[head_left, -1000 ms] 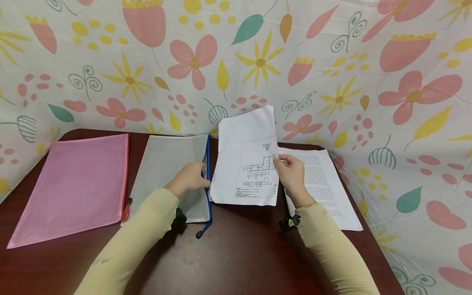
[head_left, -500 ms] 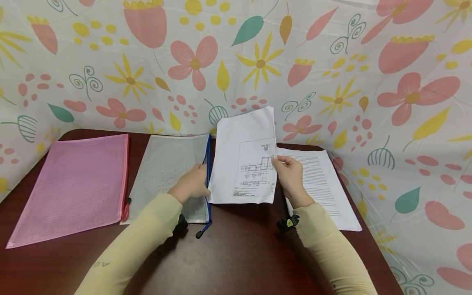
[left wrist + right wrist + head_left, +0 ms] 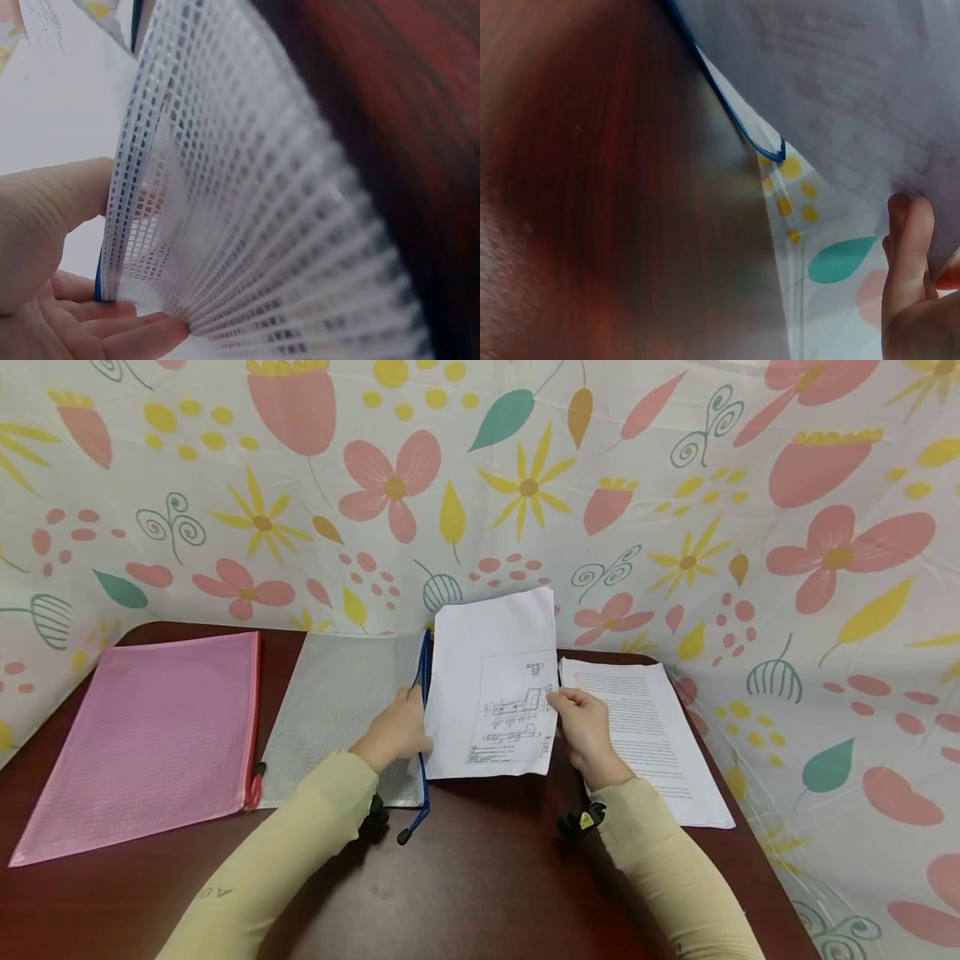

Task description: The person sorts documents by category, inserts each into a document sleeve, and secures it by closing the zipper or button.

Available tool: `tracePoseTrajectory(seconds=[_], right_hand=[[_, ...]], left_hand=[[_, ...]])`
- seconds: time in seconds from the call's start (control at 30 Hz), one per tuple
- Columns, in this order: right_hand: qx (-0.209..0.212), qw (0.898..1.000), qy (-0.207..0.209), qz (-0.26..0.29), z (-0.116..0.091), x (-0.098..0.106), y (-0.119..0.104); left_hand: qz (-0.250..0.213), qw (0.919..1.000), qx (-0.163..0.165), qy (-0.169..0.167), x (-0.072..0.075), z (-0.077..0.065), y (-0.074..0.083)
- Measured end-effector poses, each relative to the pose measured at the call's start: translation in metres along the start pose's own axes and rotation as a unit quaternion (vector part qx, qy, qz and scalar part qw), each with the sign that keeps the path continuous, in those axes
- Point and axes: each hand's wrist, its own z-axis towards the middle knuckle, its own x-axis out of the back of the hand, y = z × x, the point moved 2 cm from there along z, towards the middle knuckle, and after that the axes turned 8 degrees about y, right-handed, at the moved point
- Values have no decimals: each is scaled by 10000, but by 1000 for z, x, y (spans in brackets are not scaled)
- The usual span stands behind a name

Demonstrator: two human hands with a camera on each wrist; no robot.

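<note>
My right hand (image 3: 588, 731) pinches the right edge of some white paper sheets (image 3: 457, 693), the top one printed with a line drawing. The sheets stand tilted up off the table, their left edge at the blue zipper side of a clear-grey mesh zipper pouch (image 3: 337, 693). At that side my left hand (image 3: 396, 727) holds the pouch's edge. In the left wrist view, the thumb (image 3: 75, 191) touches the bowed mesh (image 3: 247, 187) and the fingers lie below it. Whether any paper is inside the pouch I cannot tell. The right wrist view shows fingertips (image 3: 911, 225) against the sheets.
A pink mesh zipper pouch (image 3: 165, 718) with a red zipper lies flat at the left. A stack of printed paper (image 3: 645, 735) lies at the right. Behind the dark wooden table (image 3: 480, 877) hangs a flower-patterned curtain (image 3: 480, 485).
The sheets and my right hand have shifted slightly left and down, toward the grey pouch. My left hand has moved a little right, its fingers closing on the pouch's zipper edge.
</note>
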Motion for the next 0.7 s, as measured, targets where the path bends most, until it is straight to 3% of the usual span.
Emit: tracePoseTrajectory(seconds=[0.2,0.37,0.7], right_hand=[[-98,9999,-91,-99,-2,0,7],[-187,9997,-138,-74,-1,1,11],[-240,9989,-333,-207,3,0,15]], left_hand=[[-520,9981,202,252,0,1,1],[-1052,9918,347,640,1,1,-3],[-1168,9816,373,1461,-4,2,-11]])
